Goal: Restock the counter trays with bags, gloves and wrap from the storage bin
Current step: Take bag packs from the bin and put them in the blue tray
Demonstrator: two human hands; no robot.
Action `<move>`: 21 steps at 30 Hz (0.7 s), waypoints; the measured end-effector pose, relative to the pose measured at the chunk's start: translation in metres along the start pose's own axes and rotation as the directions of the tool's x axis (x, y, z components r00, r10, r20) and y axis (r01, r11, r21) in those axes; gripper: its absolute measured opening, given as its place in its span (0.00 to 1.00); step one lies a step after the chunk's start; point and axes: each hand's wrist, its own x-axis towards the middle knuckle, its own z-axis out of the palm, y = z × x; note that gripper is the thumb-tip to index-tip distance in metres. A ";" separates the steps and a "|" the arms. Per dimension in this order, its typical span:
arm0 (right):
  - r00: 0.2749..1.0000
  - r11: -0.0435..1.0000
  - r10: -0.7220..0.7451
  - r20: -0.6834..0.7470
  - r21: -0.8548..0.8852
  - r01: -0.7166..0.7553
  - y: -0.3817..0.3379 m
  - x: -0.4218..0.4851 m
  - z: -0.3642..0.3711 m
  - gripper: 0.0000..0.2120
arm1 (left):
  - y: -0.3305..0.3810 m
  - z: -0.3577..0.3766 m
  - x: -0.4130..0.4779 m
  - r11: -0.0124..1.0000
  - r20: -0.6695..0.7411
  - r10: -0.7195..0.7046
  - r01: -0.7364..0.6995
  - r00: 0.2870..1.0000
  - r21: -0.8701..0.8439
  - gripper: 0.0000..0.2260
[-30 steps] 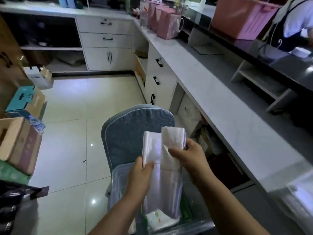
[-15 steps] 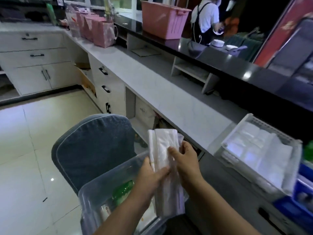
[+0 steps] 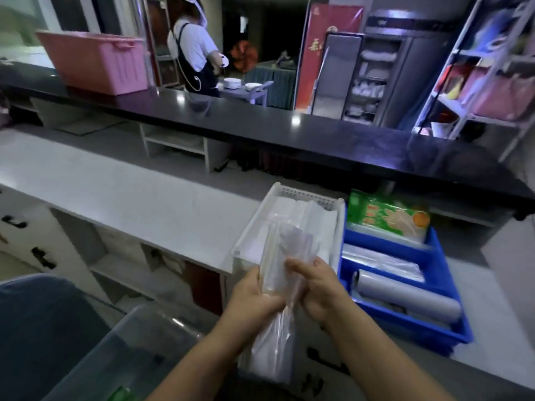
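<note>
Both hands, left hand (image 3: 254,299) and right hand (image 3: 318,293), clench a stack of clear bags (image 3: 278,285) above the white tray's (image 3: 246,241) near edge. Just right sits the blue tray (image 3: 434,328) with wrap rolls (image 3: 405,299); the tabletop (image 3: 115,192) lies bare to the left.

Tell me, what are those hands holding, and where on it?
Both hands, left and right, grip a bundle of clear plastic bags near its upper part; the rest hangs below.
</note>
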 end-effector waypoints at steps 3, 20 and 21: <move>0.995 0.994 -0.036 -0.094 0.103 0.046 -0.037 0.010 -0.051 0.14 | 0.012 0.057 0.025 0.995 0.059 -0.003 -0.003 0.998 0.102 0.15; 0.757 0.403 -0.653 0.012 -0.841 0.362 -0.181 0.041 -0.290 0.42 | 0.043 0.235 0.144 0.478 0.308 0.121 -0.327 0.944 0.815 0.09; 0.737 0.130 -0.642 0.214 -0.916 0.379 -0.184 0.045 -0.291 0.41 | 0.044 0.240 0.149 0.400 0.337 0.140 -0.364 0.931 0.841 0.09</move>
